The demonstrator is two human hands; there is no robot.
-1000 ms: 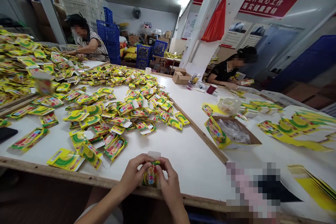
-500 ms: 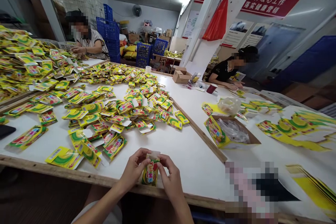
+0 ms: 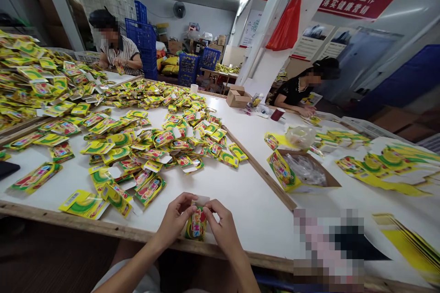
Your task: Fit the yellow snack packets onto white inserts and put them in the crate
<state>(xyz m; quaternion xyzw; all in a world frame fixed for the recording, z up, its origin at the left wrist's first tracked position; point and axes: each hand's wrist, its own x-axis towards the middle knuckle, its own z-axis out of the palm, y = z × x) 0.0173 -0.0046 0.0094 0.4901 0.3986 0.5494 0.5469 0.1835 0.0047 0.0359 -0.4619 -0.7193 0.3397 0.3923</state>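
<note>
A small yellow, green and red carton (image 3: 196,224) with a white top flap is pinched between both hands at the near edge of the white table (image 3: 240,201). My left hand (image 3: 173,222) grips its left side with the fingers curled. My right hand (image 3: 222,229) grips its right side, thumb by the flap. Just to the left lie loose flat cartons (image 3: 117,192) of the same print.
A big pile of the same cartons (image 3: 144,132) covers the table's left and far side. A wooden strip (image 3: 257,169) divides the table. An open cardboard box with clear bags (image 3: 302,171) sits to the right, flat yellow sheets (image 3: 388,165) beyond. Two other people sit at the far side.
Both hands stay pinched on the small carton and have shifted only slightly; the white flap sits lower between the fingers. The view has tilted a little.
</note>
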